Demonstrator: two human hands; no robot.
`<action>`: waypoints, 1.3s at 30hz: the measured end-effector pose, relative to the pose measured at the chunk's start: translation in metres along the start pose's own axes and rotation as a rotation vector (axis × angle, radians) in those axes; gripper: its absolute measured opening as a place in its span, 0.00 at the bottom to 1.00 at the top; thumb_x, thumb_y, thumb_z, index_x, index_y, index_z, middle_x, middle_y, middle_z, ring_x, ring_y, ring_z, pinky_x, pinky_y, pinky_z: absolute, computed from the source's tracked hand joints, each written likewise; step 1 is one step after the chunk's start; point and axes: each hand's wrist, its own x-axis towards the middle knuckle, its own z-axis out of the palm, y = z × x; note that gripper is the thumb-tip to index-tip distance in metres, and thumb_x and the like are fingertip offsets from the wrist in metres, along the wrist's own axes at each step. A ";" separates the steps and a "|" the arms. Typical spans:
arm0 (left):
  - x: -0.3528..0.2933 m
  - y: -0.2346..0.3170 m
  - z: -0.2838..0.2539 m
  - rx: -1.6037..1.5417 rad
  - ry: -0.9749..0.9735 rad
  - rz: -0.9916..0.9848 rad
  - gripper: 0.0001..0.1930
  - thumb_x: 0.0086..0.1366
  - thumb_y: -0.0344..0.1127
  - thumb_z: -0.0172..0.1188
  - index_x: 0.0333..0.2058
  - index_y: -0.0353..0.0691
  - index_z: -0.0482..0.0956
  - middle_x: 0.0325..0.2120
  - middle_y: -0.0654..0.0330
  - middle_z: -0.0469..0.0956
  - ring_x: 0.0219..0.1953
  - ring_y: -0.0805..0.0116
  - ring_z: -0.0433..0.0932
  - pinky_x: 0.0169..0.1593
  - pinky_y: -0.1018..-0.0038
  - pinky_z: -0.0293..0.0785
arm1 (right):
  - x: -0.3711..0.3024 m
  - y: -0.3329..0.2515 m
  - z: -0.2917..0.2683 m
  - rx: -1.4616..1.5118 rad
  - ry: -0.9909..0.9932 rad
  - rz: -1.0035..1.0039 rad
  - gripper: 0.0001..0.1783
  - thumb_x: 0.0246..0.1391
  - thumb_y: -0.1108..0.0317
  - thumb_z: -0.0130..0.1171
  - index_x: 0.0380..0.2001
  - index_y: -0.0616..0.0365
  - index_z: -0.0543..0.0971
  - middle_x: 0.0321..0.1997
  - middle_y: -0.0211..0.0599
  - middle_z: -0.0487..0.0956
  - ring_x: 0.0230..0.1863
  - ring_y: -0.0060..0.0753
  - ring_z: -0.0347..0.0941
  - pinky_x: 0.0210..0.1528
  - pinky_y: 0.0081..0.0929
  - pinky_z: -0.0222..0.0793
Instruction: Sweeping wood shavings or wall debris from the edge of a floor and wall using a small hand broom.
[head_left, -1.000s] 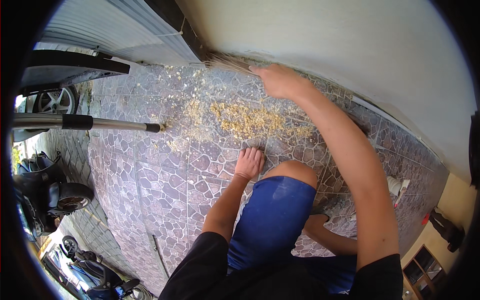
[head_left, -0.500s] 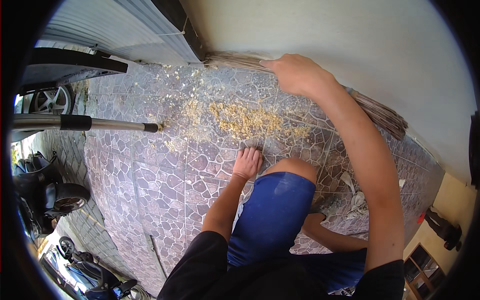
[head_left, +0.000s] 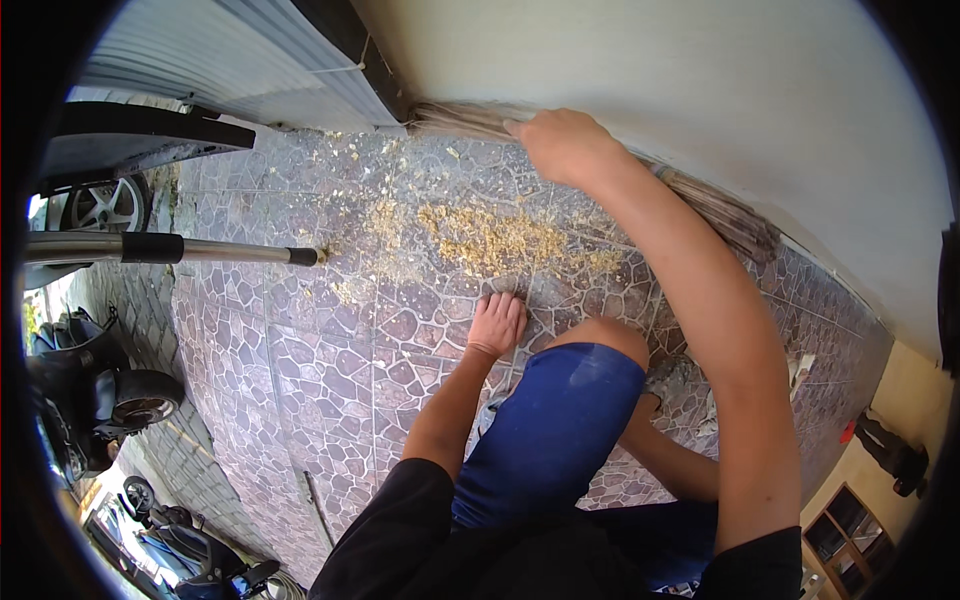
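A stick broom [head_left: 720, 215], a bundle of thin brown ribs tied near its thick end, is gripped in my right hand [head_left: 565, 145]. Its thin, spread ends lie along the foot of the wall, reaching the dark post. My right forefinger points along the sticks. My left hand [head_left: 498, 320] rests on the stone-patterned floor [head_left: 325, 370] with its fingers curled down, beside my bent knee; I see nothing in it. Just beyond it, yellowish crumbly bits [head_left: 500, 238] lie in a patch, with paler flakes scattered toward the post.
A pale wall [head_left: 700, 80] rises along the far right side. From the left a metal pole [head_left: 215, 250] reaches in over the floor. A dark post [head_left: 365, 60] and a corrugated panel [head_left: 240, 60] stand at the back. Motorbikes [head_left: 100, 390] are parked at left.
My right hand has shifted slightly left along the wall with the broom, whose thick end swung closer to the wall. My knee moved a little right; my left hand stayed in place.
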 end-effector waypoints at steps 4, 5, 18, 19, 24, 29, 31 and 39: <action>-0.009 -0.013 -0.010 0.028 -0.065 -0.041 0.09 0.65 0.41 0.54 0.36 0.43 0.74 0.32 0.58 0.70 0.39 0.58 0.71 0.47 0.61 0.64 | -0.027 0.013 0.006 0.052 -0.028 -0.076 0.39 0.51 0.81 0.50 0.68 0.44 0.69 0.39 0.53 0.83 0.42 0.52 0.81 0.46 0.46 0.77; -0.011 -0.013 -0.011 0.041 -0.067 -0.033 0.09 0.65 0.41 0.54 0.36 0.43 0.74 0.33 0.58 0.71 0.39 0.58 0.71 0.47 0.61 0.64 | -0.041 0.015 -0.002 0.055 -0.028 -0.090 0.40 0.51 0.82 0.50 0.68 0.43 0.68 0.37 0.53 0.82 0.41 0.52 0.81 0.44 0.47 0.77; -0.012 -0.007 -0.010 0.022 -0.111 -0.037 0.10 0.64 0.41 0.54 0.37 0.42 0.74 0.35 0.56 0.72 0.41 0.57 0.71 0.48 0.61 0.64 | -0.103 0.004 0.042 0.160 0.068 -0.038 0.39 0.52 0.83 0.49 0.68 0.45 0.69 0.30 0.54 0.79 0.33 0.54 0.80 0.39 0.49 0.76; -0.011 -0.005 -0.008 0.019 -0.110 -0.031 0.10 0.64 0.41 0.54 0.37 0.42 0.74 0.35 0.56 0.72 0.41 0.57 0.71 0.48 0.61 0.64 | -0.093 0.008 0.035 0.163 0.107 -0.031 0.39 0.51 0.83 0.49 0.68 0.44 0.69 0.31 0.54 0.80 0.34 0.54 0.80 0.40 0.49 0.76; -0.008 -0.003 -0.005 0.030 -0.033 -0.001 0.10 0.64 0.41 0.55 0.37 0.42 0.74 0.34 0.57 0.72 0.40 0.57 0.72 0.48 0.62 0.64 | -0.033 0.020 0.018 0.233 0.100 -0.012 0.37 0.55 0.79 0.50 0.68 0.40 0.69 0.29 0.54 0.78 0.31 0.52 0.77 0.39 0.47 0.73; 0.001 0.002 -0.001 0.008 -0.032 0.009 0.10 0.64 0.41 0.56 0.37 0.41 0.75 0.33 0.57 0.72 0.39 0.58 0.72 0.47 0.62 0.64 | 0.006 0.014 0.037 0.160 0.007 0.003 0.39 0.51 0.82 0.48 0.68 0.42 0.70 0.43 0.53 0.83 0.42 0.51 0.81 0.48 0.45 0.77; -0.012 -0.007 -0.006 0.027 -0.022 -0.014 0.10 0.64 0.40 0.57 0.38 0.42 0.75 0.33 0.57 0.72 0.39 0.59 0.72 0.46 0.63 0.64 | -0.014 0.012 0.030 0.127 0.013 -0.030 0.39 0.51 0.82 0.48 0.67 0.42 0.70 0.45 0.52 0.83 0.45 0.50 0.81 0.50 0.44 0.77; -0.003 0.002 0.000 0.005 -0.020 0.015 0.10 0.64 0.41 0.55 0.37 0.41 0.74 0.34 0.57 0.72 0.39 0.58 0.72 0.47 0.62 0.65 | -0.009 0.014 0.001 0.104 0.109 -0.005 0.36 0.54 0.80 0.47 0.66 0.41 0.71 0.49 0.47 0.82 0.51 0.49 0.79 0.53 0.43 0.77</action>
